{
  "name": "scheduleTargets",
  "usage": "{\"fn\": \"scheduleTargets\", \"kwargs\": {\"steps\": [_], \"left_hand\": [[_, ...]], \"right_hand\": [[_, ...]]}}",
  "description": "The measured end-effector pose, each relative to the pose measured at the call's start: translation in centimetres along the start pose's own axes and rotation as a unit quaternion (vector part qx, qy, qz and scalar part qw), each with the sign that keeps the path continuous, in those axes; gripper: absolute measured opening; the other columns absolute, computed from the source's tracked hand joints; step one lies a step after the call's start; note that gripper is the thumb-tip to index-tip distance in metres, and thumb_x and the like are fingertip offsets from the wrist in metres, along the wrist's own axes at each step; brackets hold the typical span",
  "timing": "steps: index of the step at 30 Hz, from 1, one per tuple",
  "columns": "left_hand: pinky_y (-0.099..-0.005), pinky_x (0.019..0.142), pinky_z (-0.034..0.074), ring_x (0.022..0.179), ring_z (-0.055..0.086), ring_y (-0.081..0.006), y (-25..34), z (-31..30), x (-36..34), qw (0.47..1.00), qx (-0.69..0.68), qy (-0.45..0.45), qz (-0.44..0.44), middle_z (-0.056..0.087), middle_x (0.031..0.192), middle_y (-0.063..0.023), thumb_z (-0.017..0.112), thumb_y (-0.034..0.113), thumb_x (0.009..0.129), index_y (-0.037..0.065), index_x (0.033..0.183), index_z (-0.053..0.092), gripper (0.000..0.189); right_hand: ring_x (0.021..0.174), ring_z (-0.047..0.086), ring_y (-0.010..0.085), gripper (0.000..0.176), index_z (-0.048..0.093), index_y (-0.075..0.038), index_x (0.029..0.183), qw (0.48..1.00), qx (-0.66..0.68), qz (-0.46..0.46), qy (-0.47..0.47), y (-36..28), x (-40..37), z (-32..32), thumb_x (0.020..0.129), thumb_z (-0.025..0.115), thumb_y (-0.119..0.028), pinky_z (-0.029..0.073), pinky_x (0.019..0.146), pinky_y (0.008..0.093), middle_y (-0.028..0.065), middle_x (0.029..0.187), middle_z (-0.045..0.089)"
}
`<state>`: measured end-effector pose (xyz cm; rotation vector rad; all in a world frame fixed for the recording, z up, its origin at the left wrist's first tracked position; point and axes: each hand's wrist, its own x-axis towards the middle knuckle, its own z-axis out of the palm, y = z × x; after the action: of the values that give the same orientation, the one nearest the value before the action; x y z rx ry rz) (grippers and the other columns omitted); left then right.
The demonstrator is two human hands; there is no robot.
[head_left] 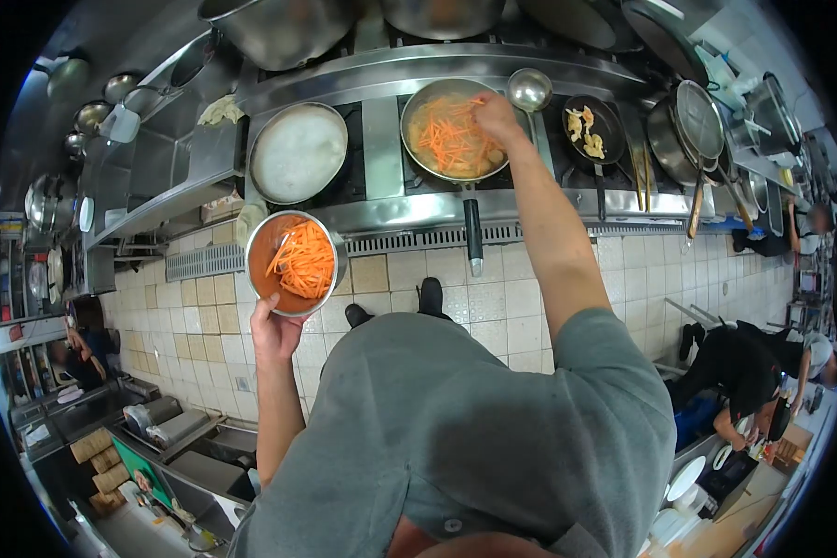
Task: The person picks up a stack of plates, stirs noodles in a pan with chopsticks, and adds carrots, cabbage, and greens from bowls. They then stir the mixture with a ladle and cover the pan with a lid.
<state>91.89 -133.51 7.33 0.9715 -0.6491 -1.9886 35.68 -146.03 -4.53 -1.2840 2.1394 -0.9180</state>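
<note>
My left hand [275,333] grips a round metal container [338,265] from below, thumb on its rim. Cut carrot strips [302,260] lie inside it, and it is tilted toward me. Over the stove, my right hand [498,119] reaches to the right side of a frying pan [405,149] with a black handle [472,228]. Its fingers are bunched and point down, with orange strips at their tips. More carrot strips [448,135] cover much of the pan, lying over a paler food in liquid that I cannot name.
Left of the pan sits a wide pot [253,163] of whitish, foamy liquid. A ladle [530,90] and a small black pan [608,126] with browned pieces are on the right. Large pots [279,37] stand behind. Other people [730,367] work at the far right and left.
</note>
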Motion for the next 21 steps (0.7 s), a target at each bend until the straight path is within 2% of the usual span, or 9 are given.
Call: {"fn": "scheduleTargets", "kwargs": {"steps": [4,6,7,11,13,14,16,20,21], "left_hand": [[-0.0583,0.101,0.051,0.13,0.053,-0.0393,-0.2,-0.6,-0.7,1.0,-0.005,0.011,0.007,0.047,0.147,-0.0212,0.063,0.025,0.087,0.002,0.15,0.034,0.074],[-0.0578,0.101,0.051,0.13,0.053,-0.0396,-0.4,-1.0,-0.8,1.0,-0.012,0.017,0.005,0.047,0.147,-0.0215,0.063,0.025,0.086,0.002,0.15,0.034,0.074],[-0.0578,0.101,0.051,0.13,0.053,-0.0397,-0.6,-0.9,-0.8,1.0,-0.016,0.012,-0.002,0.047,0.147,-0.0214,0.063,0.025,0.086,0.002,0.15,0.034,0.074],[-0.058,0.102,0.05,0.132,0.051,-0.0389,-1.8,-0.2,0.0,1.0,-0.014,-0.007,-0.027,0.046,0.148,-0.0193,0.063,0.025,0.087,0.003,0.15,0.033,0.074],[-0.0588,0.101,0.05,0.132,0.051,-0.0363,-2.4,1.0,0.6,0.998,-0.025,-0.044,-0.037,0.046,0.148,-0.0161,0.062,0.021,0.089,0.005,0.149,0.035,0.068],[-0.0588,0.101,0.05,0.132,0.051,-0.0363,-2.7,1.6,1.3,0.998,-0.027,-0.036,-0.035,0.046,0.148,-0.0161,0.062,0.021,0.089,0.005,0.149,0.035,0.068],[-0.056,0.097,0.054,0.13,0.053,-0.0332,-2.9,2.3,2.1,0.998,0.027,-0.046,-0.031,0.048,0.145,-0.0148,0.059,0.016,0.09,0.008,0.149,0.034,0.065],[-0.048,0.085,0.061,0.124,0.057,-0.0294,-2.5,4.9,3.5,0.994,0.101,-0.029,-0.014,0.048,0.142,-0.0128,0.057,0.011,0.09,0.014,0.151,0.028,0.068],[-0.0487,0.085,0.061,0.124,0.058,-0.0291,-2.4,5.2,3.8,0.991,0.127,-0.033,-0.01,0.047,0.143,-0.0127,0.056,0.01,0.089,0.015,0.151,0.028,0.068]], "right_hand": [[0.094,0.067,0.0183,0.035,0.059,-0.007,0.13,0.98,0.18,0.078,-0.025,-1.2,-0.8,-1.9,0.095,0.06,-0.008,0.055,0.076,0.0363,0.0077,0.11,0.068],[0.11,0.062,0.0189,0.041,0.059,-0.014,0.133,0.893,0.429,0.129,-0.037,-1.1,-1.4,-2.6,0.092,0.062,-0.009,0.052,0.086,0.0402,0.0069,0.121,0.065],[0.121,0.055,0.0193,0.046,0.051,-0.015,0.14,0.906,0.403,0.117,-0.052,-0.2,-0.4,-2.4,0.095,0.059,-0.008,0.052,0.089,0.0444,0.0057,0.133,0.057],[0.114,0.06,0.0184,0.038,0.06,-0.012,0.131,0.874,0.476,0.09,-0.027,1.4,1.5,-0.7,0.093,0.062,-0.012,0.052,0.089,0.0398,0.0054,0.122,0.065],[0.107,0.067,0.0232,0.029,0.069,-0.013,0.119,0.974,0.22,0.04,-0.031,2.1,2.3,0.2,0.093,0.06,-0.006,0.054,0.09,0.0398,0.0084,0.111,0.071],[0.107,0.067,0.0232,0.029,0.069,-0.013,0.119,0.974,0.22,0.04,-0.039,1.4,1.5,0.3,0.093,0.06,-0.006,0.054,0.09,0.0398,0.0084,0.111,0.071],[0.095,0.071,0.0245,0.02,0.074,-0.009,0.107,0.995,-0.09,-0.033,-0.022,-2.0,-2.1,0.2,0.092,0.062,-0.011,0.054,0.088,0.0368,0.0123,0.099,0.074],[0.095,0.071,0.0252,0.021,0.074,-0.007,0.107,0.979,-0.193,-0.055,0.022,-5.9,-5.6,0.0,0.092,0.063,-0.018,0.054,0.084,0.0374,0.0154,0.1,0.074],[0.098,0.07,0.0262,0.023,0.073,-0.009,0.109,0.977,-0.14,-0.147,0.066,-6.9,-6.7,0.0,0.092,0.064,-0.022,0.054,0.087,0.0384,0.0143,0.104,0.073]]}}
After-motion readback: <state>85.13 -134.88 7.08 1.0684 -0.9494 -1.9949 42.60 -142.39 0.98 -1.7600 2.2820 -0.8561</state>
